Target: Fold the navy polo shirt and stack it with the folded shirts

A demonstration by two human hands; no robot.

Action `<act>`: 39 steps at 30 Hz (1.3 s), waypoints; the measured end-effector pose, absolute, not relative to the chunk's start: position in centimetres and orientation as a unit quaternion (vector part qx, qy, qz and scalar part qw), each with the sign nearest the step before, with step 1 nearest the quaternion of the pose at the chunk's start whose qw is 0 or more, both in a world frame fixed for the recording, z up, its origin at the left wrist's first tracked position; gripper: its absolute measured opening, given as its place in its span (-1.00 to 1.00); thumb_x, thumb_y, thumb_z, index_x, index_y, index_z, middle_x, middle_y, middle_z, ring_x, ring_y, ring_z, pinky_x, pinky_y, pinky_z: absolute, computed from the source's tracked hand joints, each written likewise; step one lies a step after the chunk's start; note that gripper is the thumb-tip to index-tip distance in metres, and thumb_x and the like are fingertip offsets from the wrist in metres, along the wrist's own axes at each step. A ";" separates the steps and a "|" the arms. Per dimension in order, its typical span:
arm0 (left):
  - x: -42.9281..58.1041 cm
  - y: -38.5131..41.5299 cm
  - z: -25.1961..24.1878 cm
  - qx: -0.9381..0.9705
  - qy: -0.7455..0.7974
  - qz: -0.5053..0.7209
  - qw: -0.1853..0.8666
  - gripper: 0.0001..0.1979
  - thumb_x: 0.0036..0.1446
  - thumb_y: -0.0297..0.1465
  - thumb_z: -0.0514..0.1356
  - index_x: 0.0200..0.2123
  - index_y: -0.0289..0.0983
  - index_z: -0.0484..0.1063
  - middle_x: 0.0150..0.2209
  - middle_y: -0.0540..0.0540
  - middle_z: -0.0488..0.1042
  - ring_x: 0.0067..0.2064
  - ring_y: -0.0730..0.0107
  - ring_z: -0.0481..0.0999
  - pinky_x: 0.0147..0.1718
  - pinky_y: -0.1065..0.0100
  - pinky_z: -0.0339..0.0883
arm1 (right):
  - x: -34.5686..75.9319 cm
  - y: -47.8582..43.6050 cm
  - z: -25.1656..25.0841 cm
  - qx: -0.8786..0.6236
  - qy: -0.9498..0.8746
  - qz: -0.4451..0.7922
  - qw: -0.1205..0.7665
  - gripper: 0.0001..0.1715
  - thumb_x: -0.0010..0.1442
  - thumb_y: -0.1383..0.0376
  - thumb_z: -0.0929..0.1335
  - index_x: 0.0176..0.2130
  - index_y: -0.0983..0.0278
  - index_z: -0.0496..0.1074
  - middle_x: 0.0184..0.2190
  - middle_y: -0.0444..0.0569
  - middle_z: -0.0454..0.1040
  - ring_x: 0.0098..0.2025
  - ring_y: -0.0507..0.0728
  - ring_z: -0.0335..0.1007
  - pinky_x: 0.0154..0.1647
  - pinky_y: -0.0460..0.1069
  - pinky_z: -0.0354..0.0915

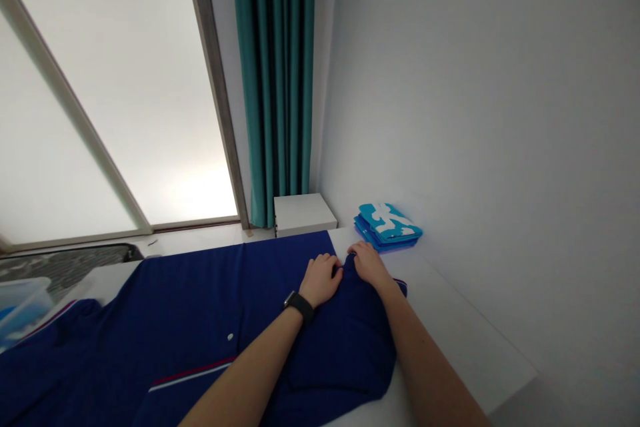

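Garment of navy-blue cloth [195, 300] lies across white surface [463, 327]; left hand [321, 278] and right hand [369, 263], fingers curled closed, pinch its edge, presumably for control.

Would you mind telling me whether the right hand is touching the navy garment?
Touching: the head view plainly shows the right hand pinching the navy garment at a raised edge.

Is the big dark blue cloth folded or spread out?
Mostly spread: the cloth lies wide across the table, its right side looks folded over.
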State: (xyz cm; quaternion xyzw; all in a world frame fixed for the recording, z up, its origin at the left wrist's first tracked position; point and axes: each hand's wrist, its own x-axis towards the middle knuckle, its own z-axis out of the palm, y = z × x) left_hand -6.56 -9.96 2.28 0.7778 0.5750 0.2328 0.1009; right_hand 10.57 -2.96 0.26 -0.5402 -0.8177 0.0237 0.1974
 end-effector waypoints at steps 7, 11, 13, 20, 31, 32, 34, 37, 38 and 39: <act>-6.9 -9.5 1.8 0.766 0.577 0.254 0.126 -0.89 0.24 -0.38 0.07 -0.21 -0.19 0.37 -0.25 -0.01 0.52 -0.16 0.28 0.47 -0.18 0.29 0.20 | 10.5 -3.5 0.8 -0.541 -0.810 0.041 0.224 -0.73 0.13 0.45 0.23 -0.17 0.23 0.37 -0.26 -0.05 0.48 -0.11 0.14 0.33 -0.07 0.02 0.12; -6.9 -9.5 1.9 0.744 0.590 0.270 0.160 -0.87 0.24 -0.38 0.08 -0.14 -0.18 0.35 -0.31 0.04 0.53 -0.22 0.32 0.48 -0.22 0.31 0.20 | 10.5 -3.4 1.0 -0.542 -0.804 0.043 0.243 -0.66 0.26 0.42 0.16 0.00 0.24 0.31 -0.13 0.00 0.49 -0.06 0.12 0.37 -0.08 0.00 0.15; -6.8 -9.8 2.2 0.737 0.600 0.269 0.155 -0.87 0.25 -0.38 0.07 -0.15 -0.17 0.36 -0.31 0.03 0.53 -0.20 0.30 0.47 -0.20 0.29 0.18 | 10.4 -3.4 0.9 -0.543 -0.801 0.035 0.248 -0.63 0.29 0.41 0.14 0.06 0.26 0.28 -0.03 0.06 0.46 -0.01 0.14 0.35 -0.06 0.01 0.16; -6.9 -10.7 2.7 0.742 0.627 0.219 0.094 -0.82 0.25 -0.40 0.05 -0.16 -0.15 0.43 -0.18 -0.06 0.51 -0.07 0.20 0.40 -0.11 0.19 0.13 | 9.7 -4.2 0.5 -0.548 -0.804 0.004 0.232 -0.61 0.29 0.39 0.16 0.07 0.25 0.33 -0.05 0.11 0.45 0.01 0.21 0.32 -0.05 0.05 0.16; -8.1 -10.6 2.5 0.735 0.645 0.205 0.050 -0.81 0.22 -0.42 0.05 -0.24 -0.16 0.47 -0.15 -0.09 0.45 -0.04 0.16 0.33 -0.10 0.15 0.13 | 7.9 -6.6 2.3 -0.484 -0.849 -0.003 0.212 -0.68 0.22 0.43 0.21 -0.10 0.20 0.43 -0.16 0.03 0.42 -0.07 0.19 0.27 -0.06 0.04 0.13; -8.1 -10.6 2.5 0.735 0.644 0.208 0.050 -0.81 0.22 -0.42 0.05 -0.24 -0.16 0.46 -0.15 -0.09 0.44 -0.04 0.16 0.33 -0.10 0.15 0.14 | 7.8 -6.7 2.3 -0.482 -0.851 0.000 0.209 -0.68 0.21 0.46 0.21 -0.13 0.21 0.43 -0.15 0.03 0.41 -0.06 0.18 0.26 -0.06 0.04 0.13; -8.2 -10.5 2.5 0.732 0.645 0.213 0.053 -0.82 0.23 -0.41 0.05 -0.24 -0.16 0.46 -0.14 -0.09 0.45 -0.03 0.16 0.32 -0.10 0.16 0.15 | 7.9 -6.9 2.1 -0.479 -0.852 0.012 0.211 -0.72 0.19 0.46 0.23 -0.17 0.21 0.42 -0.13 0.02 0.41 -0.03 0.17 0.25 -0.03 0.04 0.13; -8.3 -10.5 2.7 0.728 0.648 0.218 0.061 -0.82 0.23 -0.41 0.04 -0.19 -0.16 0.43 -0.12 -0.09 0.46 -0.02 0.18 0.32 -0.07 0.18 0.15 | 8.0 -6.8 1.6 -0.479 -0.853 0.032 0.207 -0.84 0.21 0.38 0.29 -0.19 0.20 0.41 -0.14 -0.01 0.41 -0.02 0.18 0.26 0.03 0.07 0.13; -8.3 -10.5 2.8 0.725 0.650 0.219 0.064 -0.82 0.24 -0.41 0.04 -0.18 -0.16 0.43 -0.12 -0.09 0.47 -0.01 0.19 0.33 -0.06 0.18 0.15 | 7.9 -6.8 1.3 -0.480 -0.852 0.034 0.205 -0.86 0.20 0.35 0.31 -0.19 0.20 0.41 -0.15 -0.01 0.41 -0.03 0.18 0.27 0.04 0.09 0.13; -8.3 -10.5 2.8 0.723 0.651 0.220 0.067 -0.82 0.24 -0.41 0.04 -0.18 -0.16 0.43 -0.12 -0.09 0.47 -0.01 0.19 0.33 -0.06 0.18 0.14 | 7.9 -6.7 1.1 -0.481 -0.852 0.035 0.204 -0.87 0.20 0.33 0.33 -0.19 0.20 0.40 -0.15 -0.01 0.42 -0.03 0.19 0.27 0.04 0.10 0.14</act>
